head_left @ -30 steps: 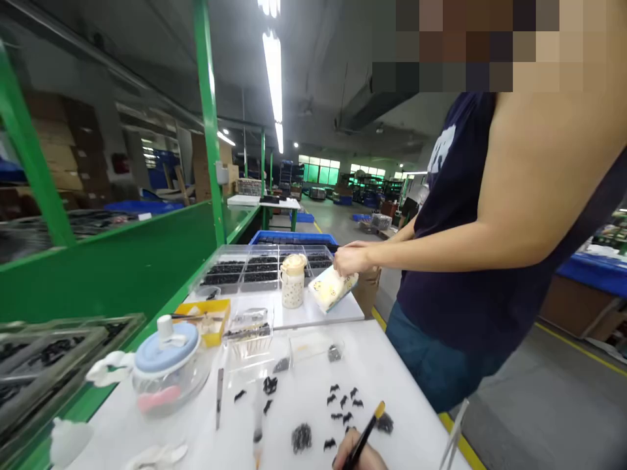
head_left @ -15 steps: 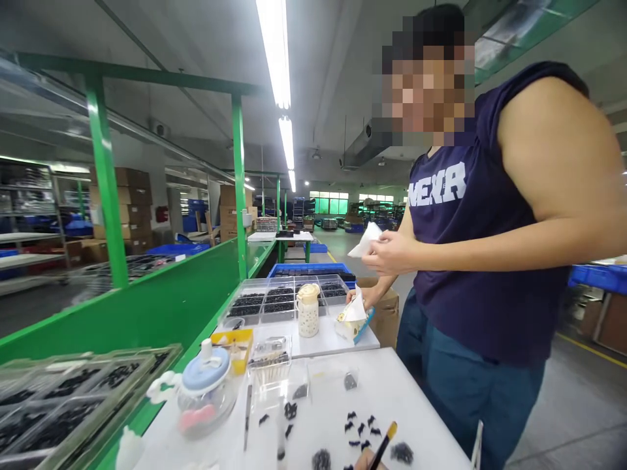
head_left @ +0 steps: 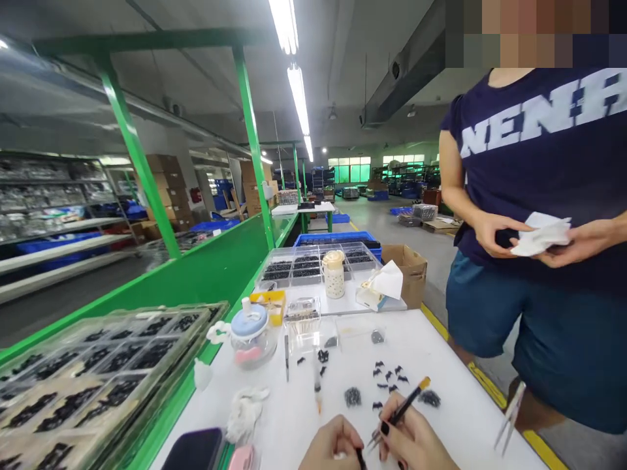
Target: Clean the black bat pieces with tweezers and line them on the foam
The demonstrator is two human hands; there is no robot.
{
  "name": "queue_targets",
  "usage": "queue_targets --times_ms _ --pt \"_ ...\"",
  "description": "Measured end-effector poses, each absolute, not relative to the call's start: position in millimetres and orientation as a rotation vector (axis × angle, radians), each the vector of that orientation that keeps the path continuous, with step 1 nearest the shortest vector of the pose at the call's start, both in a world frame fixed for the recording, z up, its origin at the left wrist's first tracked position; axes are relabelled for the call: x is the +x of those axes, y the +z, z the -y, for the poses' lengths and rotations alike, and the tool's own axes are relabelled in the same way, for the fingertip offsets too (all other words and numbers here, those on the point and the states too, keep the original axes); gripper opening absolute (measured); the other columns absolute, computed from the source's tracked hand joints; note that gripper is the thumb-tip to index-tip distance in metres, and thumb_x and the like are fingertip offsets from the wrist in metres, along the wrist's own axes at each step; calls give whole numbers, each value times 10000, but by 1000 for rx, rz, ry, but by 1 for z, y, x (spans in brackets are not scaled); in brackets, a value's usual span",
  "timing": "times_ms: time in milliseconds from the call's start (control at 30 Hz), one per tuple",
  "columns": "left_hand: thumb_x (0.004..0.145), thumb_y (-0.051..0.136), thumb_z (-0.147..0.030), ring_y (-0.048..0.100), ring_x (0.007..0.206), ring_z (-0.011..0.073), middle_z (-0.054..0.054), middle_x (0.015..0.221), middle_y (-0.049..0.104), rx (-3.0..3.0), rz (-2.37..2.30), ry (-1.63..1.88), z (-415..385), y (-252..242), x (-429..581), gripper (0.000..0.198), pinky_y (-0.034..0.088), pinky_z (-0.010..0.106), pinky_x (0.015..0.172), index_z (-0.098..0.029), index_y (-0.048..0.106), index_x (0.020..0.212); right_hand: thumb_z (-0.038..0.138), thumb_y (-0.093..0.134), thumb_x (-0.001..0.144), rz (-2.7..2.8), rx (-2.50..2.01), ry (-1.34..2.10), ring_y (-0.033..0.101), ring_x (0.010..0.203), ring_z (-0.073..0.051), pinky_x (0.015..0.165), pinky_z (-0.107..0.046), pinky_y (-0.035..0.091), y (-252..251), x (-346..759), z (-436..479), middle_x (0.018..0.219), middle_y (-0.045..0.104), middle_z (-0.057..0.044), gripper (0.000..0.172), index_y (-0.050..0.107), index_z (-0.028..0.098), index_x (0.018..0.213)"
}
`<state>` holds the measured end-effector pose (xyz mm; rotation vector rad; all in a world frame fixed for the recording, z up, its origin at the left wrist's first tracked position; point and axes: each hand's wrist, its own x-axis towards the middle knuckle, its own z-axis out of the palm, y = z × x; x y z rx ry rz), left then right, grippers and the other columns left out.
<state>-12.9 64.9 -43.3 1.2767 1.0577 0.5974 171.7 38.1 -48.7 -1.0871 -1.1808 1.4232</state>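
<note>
My right hand [head_left: 411, 434] is closed round black tweezers [head_left: 404, 411] with a yellow-gold end; their thin metal tips point down and left. Close beside it at the bottom edge, my left hand [head_left: 333, 445] pinches a small black piece [head_left: 361, 458], partly cut off by the frame. The tweezer tips are near that piece; whether they touch it I cannot tell. Just beyond my hands lie several small black bat-shaped pieces [head_left: 388, 376]. A pile of dark bits [head_left: 353, 397] is left of them, another dark pile [head_left: 430, 399] to the right.
A co-worker [head_left: 533, 196] stands at the right, holding white tissue [head_left: 541, 234]. Parts trays [head_left: 63, 391] stand left. On the white table [head_left: 289, 450] are a blue-lidded jar [head_left: 249, 323], a phone [head_left: 193, 450], a thin brush [head_left: 318, 388], silver tweezers [head_left: 512, 418] and a tissue box [head_left: 369, 298].
My view has tilted down, bringing both my hands into sight. The co-worker's hand has left the tissue box, and both their hands now hold tissue.
</note>
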Motion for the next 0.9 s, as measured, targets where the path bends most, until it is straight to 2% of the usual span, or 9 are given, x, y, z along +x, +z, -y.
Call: queue_targets --times_ms 133,267,333,433,500,567,700,800,900 --pt "638 594 -213 396 340 64 -31 619 620 1159 -1022 606 -56 -45 -7 214 267 214 372 -203 468 811 607 622 869 1174 -1100 1369 493 581 -137 549 -258 302 -43 174 -29 647 621 -21 442 490 188 915" --pt "592 515 -244 457 355 58 -5 735 655 1102 -998 611 -50 -28 -11 266 229 199 355 -190 490 851 542 603 913 1158 -1044 1340 548 599 -129 530 -246 321 -45 176 -28 717 607 -13 377 486 183 917" --pt "586 514 -219 480 378 49 3 781 661 1090 -1001 600 -49 -20 -14 291 226 191 376 -176 512 874 534 619 904 1136 -1002 1327 564 599 -120 545 -249 386 -49 178 -29 771 594 2 374 484 185 913" --pt "639 553 -212 505 406 45 14 824 657 1078 -1000 577 -49 -13 -18 256 246 190 401 -163 532 889 445 629 921 1111 -973 1339 524 564 -99 611 -280 491 -51 181 -26 741 558 36 297 525 167 927" --pt "685 579 -204 517 424 50 14 838 663 1066 -987 548 -49 -11 -20 225 274 194 415 -163 540 903 374 624 939 1096 -983 1355 471 523 -85 557 -244 466 -50 183 -23 665 483 66 228 545 161 926" --pt "733 604 -205 533 443 59 -5 807 655 1057 -973 508 -48 -9 -21 180 290 195 425 -170 549 901 349 637 934 1095 -998 1372 448 519 -72 505 -209 419 -47 184 -21 698 498 57 213 550 154 929" --pt "800 621 -216 539 469 54 -33 778 635 1070 -957 454 -48 -3 -21 112 316 195 455 -177 567 890 329 660 921 1128 -1008 1406 440 533 -60 503 -205 410 -37 185 -19 806 550 26 202 552 159 926" --pt "841 610 -218 534 476 60 -47 720 624 1098 -963 425 -48 0 -21 73 324 199 469 -182 569 888 309 662 923 1164 -1002 1401 447 543 -62 545 -235 433 -32 185 -18 825 543 20 152 566 191 918" --pt "863 597 -203 528 481 65 -60 668 605 1118 -963 408 -47 0 -22 44 326 204 478 -187 565 889 297 646 934 1200 -1007 1395 462 571 -76 518 -231 401 -29 185 -17 840 541 5 100 580 222 926"
